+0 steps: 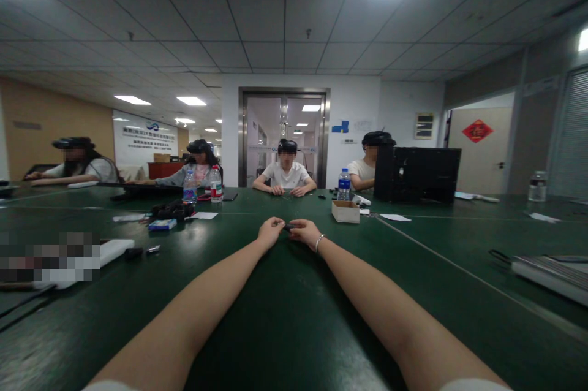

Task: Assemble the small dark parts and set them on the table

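Both my arms reach forward over a dark green table (294,305). My left hand (270,231) is closed in a pinch, with something small between its fingertips that I cannot make out. Close beside it, my right hand (305,233), with a silver bracelet (320,242) at the wrist, pinches a small dark object (288,227). Its kind is too small to tell. The fingertips of the two hands nearly meet at this object.
An open cardboard box (346,212) stands beyond my right hand, near a water bottle (343,184). To the left are a blue-and-white packet (162,225), a red-capped bottle (215,185) and a white tray (114,251). A black computer case (418,174) stands at right. Several people sit around.
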Demonstrator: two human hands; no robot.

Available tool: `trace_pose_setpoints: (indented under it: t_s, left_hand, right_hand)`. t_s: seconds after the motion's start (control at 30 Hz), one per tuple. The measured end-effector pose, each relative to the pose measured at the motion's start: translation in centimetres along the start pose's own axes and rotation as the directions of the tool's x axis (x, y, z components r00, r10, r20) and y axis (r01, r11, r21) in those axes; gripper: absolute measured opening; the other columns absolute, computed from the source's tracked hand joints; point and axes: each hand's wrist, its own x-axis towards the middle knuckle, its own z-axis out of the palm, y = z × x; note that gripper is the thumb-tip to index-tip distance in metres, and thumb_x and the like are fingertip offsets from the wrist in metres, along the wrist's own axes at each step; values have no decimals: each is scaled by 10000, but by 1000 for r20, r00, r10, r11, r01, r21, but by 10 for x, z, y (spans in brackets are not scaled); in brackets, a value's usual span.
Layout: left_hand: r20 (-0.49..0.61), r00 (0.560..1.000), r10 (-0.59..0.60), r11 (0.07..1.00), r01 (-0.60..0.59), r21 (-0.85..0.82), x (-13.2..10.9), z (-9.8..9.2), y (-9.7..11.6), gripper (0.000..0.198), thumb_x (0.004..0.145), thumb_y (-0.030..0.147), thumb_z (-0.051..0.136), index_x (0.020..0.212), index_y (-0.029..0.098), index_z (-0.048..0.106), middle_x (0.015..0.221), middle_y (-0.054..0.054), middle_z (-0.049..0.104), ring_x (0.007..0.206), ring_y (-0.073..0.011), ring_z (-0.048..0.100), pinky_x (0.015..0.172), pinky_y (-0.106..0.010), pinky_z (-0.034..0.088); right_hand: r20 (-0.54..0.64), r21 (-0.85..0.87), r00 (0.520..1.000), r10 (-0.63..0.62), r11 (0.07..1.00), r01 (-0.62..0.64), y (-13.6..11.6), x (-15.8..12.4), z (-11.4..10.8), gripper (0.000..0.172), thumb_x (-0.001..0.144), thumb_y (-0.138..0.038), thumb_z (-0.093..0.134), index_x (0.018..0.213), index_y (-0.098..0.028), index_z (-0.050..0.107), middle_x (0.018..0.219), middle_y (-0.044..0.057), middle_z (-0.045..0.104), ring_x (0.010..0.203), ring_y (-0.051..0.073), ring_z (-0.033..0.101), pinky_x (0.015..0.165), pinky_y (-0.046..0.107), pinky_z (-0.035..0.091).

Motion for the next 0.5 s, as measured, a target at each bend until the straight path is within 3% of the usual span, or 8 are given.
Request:
trace_pose_setpoints:
  t_s: [0.3,0.5]
  left_hand:
    - [-3,998,-61,998,61,-23,-1,-1,2,211,742,354,563,792,159,625,579,1,588,524,-98,526,531,-199,396]
    - [29,1000,7,994,-4,-113,-2,0,0,198,724,323,593,832,159,623,589,5,599,551,-102,546,574,-212,426]
  right_hand:
    - [5,35,1000,0,999,0,-4,-5,2,170,703,-23,596,853,-101,583,715,23,613,469,59,572,550,223,535]
    - [-45,-15,999,12,1000,-12,-8,-7,1,211,749,-131,618,950,-121,557,606,-22,564,424,60,549,534,253,546]
